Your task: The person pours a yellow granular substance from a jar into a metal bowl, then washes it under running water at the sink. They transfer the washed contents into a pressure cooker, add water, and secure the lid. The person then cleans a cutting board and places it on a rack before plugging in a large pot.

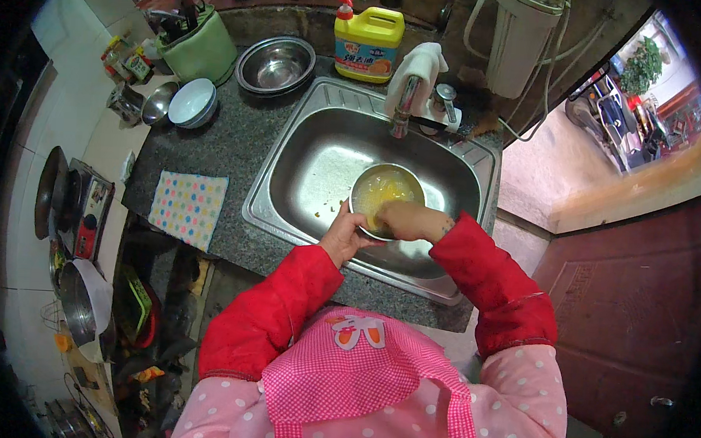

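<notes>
My left hand (345, 233) grips the near left side of a metal bowl (420, 185), its thumb over the rim. The bowl is held inside a stainless-steel sink (306, 157), below the faucet. Cloudy, pale liquid with something yellow (388, 188) sits in the bowl; what the yellow stuff is I cannot tell. My right hand (413, 220) reaches into the bowl from the right with curled fingers. Its fingertips are hidden, so whether they hold anything is unclear. Small yellow-brown bits (330, 207) lie on the sink floor left of the bowl.
A faucet (402, 111) draped with a white cloth (421, 65) rises behind the sink. Beside it stands a yellow detergent jug (366, 47). Nested metal basins (275, 65), white bowls (193, 102) and a dotted cloth (188, 207) occupy the counter's left. A doorway opens at right.
</notes>
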